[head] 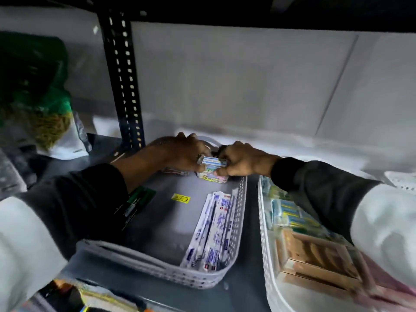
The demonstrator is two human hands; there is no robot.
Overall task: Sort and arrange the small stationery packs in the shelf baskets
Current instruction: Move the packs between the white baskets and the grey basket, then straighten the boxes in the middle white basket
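Observation:
Both hands reach to the far end of a grey perforated basket (238, 212) on the shelf. My left hand (186, 152) and my right hand (240, 158) together grip a small blue-and-white stationery pack (212, 161), held just above a colourful pack (211, 175) lying at the basket's back. Several long white-and-blue packs (213, 228) lie along the basket's right wall. A dark green-and-black pack (137, 203) lies at its left side, partly under my left sleeve. A yellow sticker (180, 197) is on the basket floor.
A white basket (262, 221) to the right holds blue-yellow packs (290, 212) and brown boxes (315, 257). A black perforated shelf post (123, 82) rises at the back left, with a green bag (38, 91) beside it. The white back wall is close behind the hands.

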